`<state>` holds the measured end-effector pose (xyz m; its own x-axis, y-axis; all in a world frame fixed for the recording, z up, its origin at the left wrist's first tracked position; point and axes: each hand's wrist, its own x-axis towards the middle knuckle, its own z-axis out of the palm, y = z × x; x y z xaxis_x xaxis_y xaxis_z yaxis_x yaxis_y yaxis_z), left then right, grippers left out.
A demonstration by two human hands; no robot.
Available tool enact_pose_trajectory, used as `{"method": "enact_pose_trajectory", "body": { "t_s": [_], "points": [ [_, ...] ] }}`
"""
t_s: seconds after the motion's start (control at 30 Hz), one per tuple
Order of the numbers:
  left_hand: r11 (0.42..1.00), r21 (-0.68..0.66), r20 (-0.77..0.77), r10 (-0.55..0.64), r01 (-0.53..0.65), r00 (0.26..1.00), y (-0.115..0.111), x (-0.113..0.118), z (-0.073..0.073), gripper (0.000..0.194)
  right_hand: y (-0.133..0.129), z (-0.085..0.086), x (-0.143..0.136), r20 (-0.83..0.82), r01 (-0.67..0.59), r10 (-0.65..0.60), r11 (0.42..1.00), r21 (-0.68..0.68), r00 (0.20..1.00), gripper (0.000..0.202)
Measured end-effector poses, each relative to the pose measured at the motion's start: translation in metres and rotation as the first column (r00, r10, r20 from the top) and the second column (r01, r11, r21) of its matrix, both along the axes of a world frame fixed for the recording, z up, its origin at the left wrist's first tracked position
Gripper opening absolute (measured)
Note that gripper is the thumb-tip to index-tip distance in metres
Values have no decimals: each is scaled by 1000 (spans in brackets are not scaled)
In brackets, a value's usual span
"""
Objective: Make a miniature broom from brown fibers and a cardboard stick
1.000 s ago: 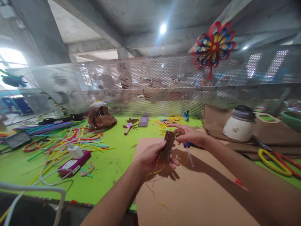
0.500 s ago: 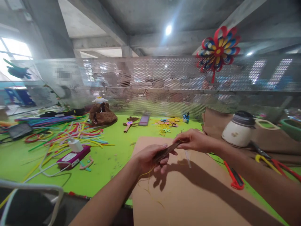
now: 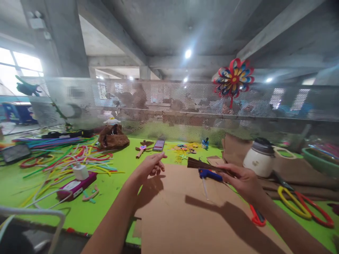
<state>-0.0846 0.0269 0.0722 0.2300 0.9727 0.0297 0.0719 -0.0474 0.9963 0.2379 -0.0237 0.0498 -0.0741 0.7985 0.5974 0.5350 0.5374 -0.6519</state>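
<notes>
- Brown strip bundle (image 3: pixel 200 164): already gathered; pinched by right hand (image 3: pixel 245 181) fingers, not yet laid down.
- Left hand (image 3: pixel 149 167): unladen, fingers loosely parted.
- Cardboard sheet (image 3: pixel 180 225): laid at tabletop (image 3: pixel 104 187) near edge.

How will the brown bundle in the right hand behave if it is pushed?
The brown bundle probably resists bending somewhat: held at one end by the right hand, it sticks out nearly straight. It looks light, being thin. Its free end may spread, since it widens and looks ribbed.
</notes>
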Motion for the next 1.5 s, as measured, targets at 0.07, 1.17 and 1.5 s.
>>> {"method": "enact_pose_trajectory", "body": {
  "t_s": [0.07,1.17,1.5],
  "points": [
    [994,90,-98,-59,68,993,-4,-5,7,42,-6,-4,0,-35,35,-34,999,23,999,26],
    [997,17,623,-67,73,779,-11,60,-42,41,0,-34,-147,-628,-226,-26,921,-317,777,39],
    [1000,-13,618,-8,21,786,-6,66,-52,33,12,-31,-151,-666,-328,41,892,-312,745,47]
  ]
}}
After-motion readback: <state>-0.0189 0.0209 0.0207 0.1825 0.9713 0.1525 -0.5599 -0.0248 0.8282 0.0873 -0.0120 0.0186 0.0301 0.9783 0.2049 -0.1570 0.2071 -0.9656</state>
